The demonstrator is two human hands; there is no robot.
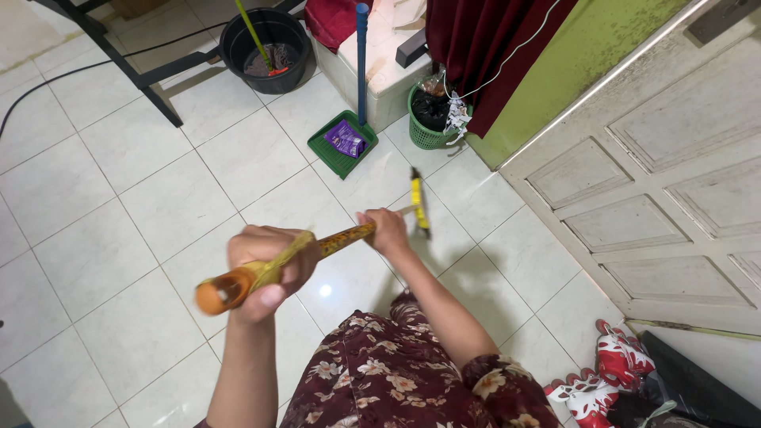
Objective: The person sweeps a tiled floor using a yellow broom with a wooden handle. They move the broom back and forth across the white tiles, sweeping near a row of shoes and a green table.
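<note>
Tiled floor [119, 182]: white, glossy, wide open to the left.
Panelled door [658, 182]: bounds the right side.
Black bucket [265, 47], green dustpan [342, 147] and green bin [428, 119]: grouped ahead by the wall, well apart from the hands.
Broom handle [317, 250]: long, stiff, probably light; smooth, so likely best gripped at two spaced points. Held level at waist height, yellow head [418, 202] forward.
Left hand [265, 269]: closed around the butt end.
Right hand [388, 230]: closed around the shaft further down.
</note>
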